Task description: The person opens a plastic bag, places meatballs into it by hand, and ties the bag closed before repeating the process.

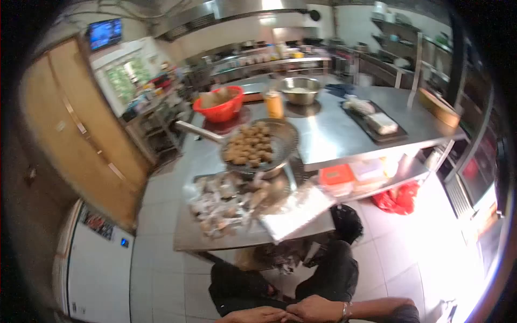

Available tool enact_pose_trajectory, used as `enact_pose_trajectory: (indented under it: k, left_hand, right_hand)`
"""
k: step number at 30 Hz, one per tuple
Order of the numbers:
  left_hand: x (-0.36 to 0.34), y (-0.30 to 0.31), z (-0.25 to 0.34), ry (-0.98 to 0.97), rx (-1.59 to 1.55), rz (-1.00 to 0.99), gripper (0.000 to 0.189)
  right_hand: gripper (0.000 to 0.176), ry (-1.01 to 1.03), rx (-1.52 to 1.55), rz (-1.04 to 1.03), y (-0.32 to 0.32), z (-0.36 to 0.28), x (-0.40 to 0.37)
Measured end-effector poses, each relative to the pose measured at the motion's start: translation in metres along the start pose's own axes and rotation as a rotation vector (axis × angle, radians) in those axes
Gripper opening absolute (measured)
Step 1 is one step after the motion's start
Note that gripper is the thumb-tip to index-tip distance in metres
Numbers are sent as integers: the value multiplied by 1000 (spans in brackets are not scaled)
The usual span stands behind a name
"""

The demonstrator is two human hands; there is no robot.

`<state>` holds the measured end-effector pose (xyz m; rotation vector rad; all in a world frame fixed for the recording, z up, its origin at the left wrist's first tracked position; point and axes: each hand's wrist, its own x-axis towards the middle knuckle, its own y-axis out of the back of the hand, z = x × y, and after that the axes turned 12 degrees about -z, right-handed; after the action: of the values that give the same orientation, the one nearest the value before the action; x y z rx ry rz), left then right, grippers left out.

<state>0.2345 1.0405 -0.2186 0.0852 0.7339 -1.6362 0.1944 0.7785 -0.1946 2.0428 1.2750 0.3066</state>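
At the bottom edge, my left hand (258, 314) and my right hand (315, 308) meet over my lap. The left lies fairly flat with its fingers reaching towards the right; its lower part is cut off. My right hand looks curled, its fingers together, and what lies inside is hidden. A bracelet (346, 310) circles the right wrist. Beyond my knees, on the steel table (215, 245), lie a pile of pale, crumpled wrapped pieces (218, 207) and a white sheet (296, 212). Behind them sits a long-handled strainer (285, 140) holding several brown balls (250, 144).
A red basket (226, 110), an orange-filled bottle (274, 106), a steel bowl (300, 97) and a black tray (371, 129) stand farther back. Below are a red-lidded box (336, 177), a red bag (398, 199) and a black bag (346, 222). A white appliance (99, 264) stands left.
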Motion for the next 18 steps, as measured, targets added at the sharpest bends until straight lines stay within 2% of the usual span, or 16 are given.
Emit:
enact_pose_trajectory:
  k: [1,2,3,4,5,6,7,9,10,12,13,15,16,18]
  left_hand:
    - [-7,-5,5,-2,87,41,56]
    - [-10,-8,11,-11,172,91,58]
    - [-10,-9,16,-7,184,61,58]
    - [-9,-10,22,56,201,38,57]
    - [-10,-12,27,118,220,18,57]
    - [-12,-18,27,-32,336,76,52]
    - [-15,-30,46,-33,343,59,52]
    - [-20,-47,92,135,425,188,32]
    - [-20,-47,90,135,426,182,32]
    - [-21,-45,79,103,475,197,33]
    - [-20,-38,66,103,474,196,33]
    - [-16,-18,53,193,471,-25,45]
    - [-17,-17,58,194,473,-28,45]
    - [-18,-18,73,269,481,155,41]
  right_hand:
    - [41,-42,7,28,1,-3,-2]
    - [41,-44,78,-46,2,-4,-4]
    - [42,-36,152,-124,2,-4,-6]
    - [42,-57,159,-107,3,-7,-9]
    - [44,-4,337,-82,3,-9,-12]
    - [45,55,514,-56,3,-10,-15]
    - [45,43,516,-43,0,-10,-18]
    - [47,58,645,-102,-3,-7,-20]
    - [47,54,648,-98,-4,-7,-21]
    - [45,-26,828,-237,-6,-5,-26]
    - [45,-26,829,-236,-6,-4,-27]
    - [42,-39,795,-193,-3,-2,-32]
    - [42,-40,796,-190,1,-2,-35]
    - [39,-9,732,-43,14,-5,-41]
